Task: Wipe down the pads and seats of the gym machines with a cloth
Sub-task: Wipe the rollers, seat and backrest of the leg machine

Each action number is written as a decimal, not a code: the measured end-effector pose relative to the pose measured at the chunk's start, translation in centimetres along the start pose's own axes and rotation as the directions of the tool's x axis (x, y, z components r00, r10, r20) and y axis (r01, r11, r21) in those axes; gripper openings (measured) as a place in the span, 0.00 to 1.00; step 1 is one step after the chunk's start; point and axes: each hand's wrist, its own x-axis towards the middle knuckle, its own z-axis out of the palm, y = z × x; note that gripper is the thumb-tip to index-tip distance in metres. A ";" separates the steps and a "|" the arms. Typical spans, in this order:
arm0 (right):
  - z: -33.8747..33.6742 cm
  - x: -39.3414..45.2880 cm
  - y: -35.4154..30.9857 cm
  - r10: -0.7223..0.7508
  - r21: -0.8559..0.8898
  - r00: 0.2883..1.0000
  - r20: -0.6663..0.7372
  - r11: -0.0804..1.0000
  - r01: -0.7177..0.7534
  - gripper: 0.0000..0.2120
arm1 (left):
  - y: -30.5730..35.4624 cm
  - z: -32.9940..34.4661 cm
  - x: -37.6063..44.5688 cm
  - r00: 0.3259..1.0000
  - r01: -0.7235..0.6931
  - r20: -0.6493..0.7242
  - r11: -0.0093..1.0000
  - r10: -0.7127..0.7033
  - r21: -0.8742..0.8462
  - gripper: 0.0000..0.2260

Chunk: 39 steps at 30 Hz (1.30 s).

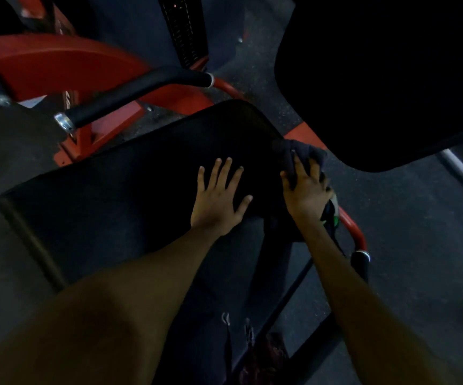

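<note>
A black seat pad of a red-framed gym machine fills the middle of the view. My left hand lies flat on the pad's right part, fingers spread, holding nothing. My right hand presses a dark cloth against the pad's right edge, fingers curled over it; part of the cloth hangs down below the edge. A second large black pad looms at the upper right, close above my right hand.
A black-gripped handle bar crosses the upper left above the red frame. Another red handle with a black grip curves just right of my right wrist. Dark rubber floor lies around. A weight stack stands at the top.
</note>
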 end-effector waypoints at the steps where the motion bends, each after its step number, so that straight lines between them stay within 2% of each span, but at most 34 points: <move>1: 0.0 -1.0 0.1 -0.010 0.016 1.000 -0.010 1.000 0.010 0.26 | 0.1 0.0 -0.1 1.000 -0.004 -0.001 1.000 0.004 0.002 0.31; 6: 0.7 -7.2 0.8 -0.015 0.044 1.000 0.001 0.999 0.015 0.25 | 0.0 -0.2 0.0 1.000 0.017 -0.002 1.000 -0.017 0.011 0.30; 8: 0.6 -7.1 1.7 -0.008 0.047 1.000 0.000 0.999 0.008 0.26 | -0.2 0.0 0.0 1.000 0.018 -0.010 1.000 -0.018 0.017 0.30; 13: -0.2 -2.9 2.7 0.235 0.242 0.972 -0.014 0.944 -0.225 0.25 | -0.2 0.3 -0.2 0.998 -0.003 -0.064 1.000 0.003 0.000 0.30; 19: 1.2 -10.8 1.5 0.304 0.225 0.953 0.020 0.927 -0.300 0.28 | -0.2 0.2 -0.1 0.996 0.012 -0.085 0.999 -0.015 -0.039 0.30; 22: 1.0 -11.2 2.8 0.309 0.359 0.951 -0.002 0.888 -0.288 0.26 | -0.3 -0.2 -0.7 0.990 -0.026 -0.144 0.994 0.011 -0.102 0.29; 24: 0.5 -9.4 3.3 0.369 0.467 0.929 0.022 0.818 -0.336 0.26 | -0.5 -0.4 -1.4 0.988 -0.082 -0.141 0.979 0.056 -0.187 0.27; 26: 0.1 -9.1 3.0 0.422 0.506 0.906 0.049 0.771 -0.386 0.26 | -0.8 -0.3 -3.0 0.993 -0.102 -0.083 0.967 0.085 -0.235 0.26; 29: 0.4 -12.9 1.1 0.422 0.472 0.906 0.027 0.794 -0.384 0.27 | -0.7 0.3 -6.8 0.988 -0.144 -0.064 0.982 0.137 -0.125 0.28; 31: 1.1 -16.6 -0.3 0.398 0.441 0.917 0.021 0.820 -0.366 0.28 | -0.5 0.5 -9.4 0.988 -0.148 -0.062 0.984 0.143 -0.096 0.28; 34: 1.6 -18.8 -0.6 0.358 0.419 0.933 0.044 0.841 -0.343 0.30 | -0.1 0.9 -13.1 0.986 -0.162 -0.054 0.982 0.158 -0.096 0.34; 36: 1.0 -17.7 0.0 0.374 0.488 0.924 0.082 0.793 -0.365 0.30 | -0.7 1.2 -15.3 0.980 -0.197 -0.051 0.973 0.192 -0.123 0.35; 39: 0.5 -17.3 0.2 0.419 0.556 0.904 0.091 0.731 -0.395 0.28 | -2.5 1.3 -18.1 0.964 -0.263 -0.061 0.957 0.257 -0.120 0.31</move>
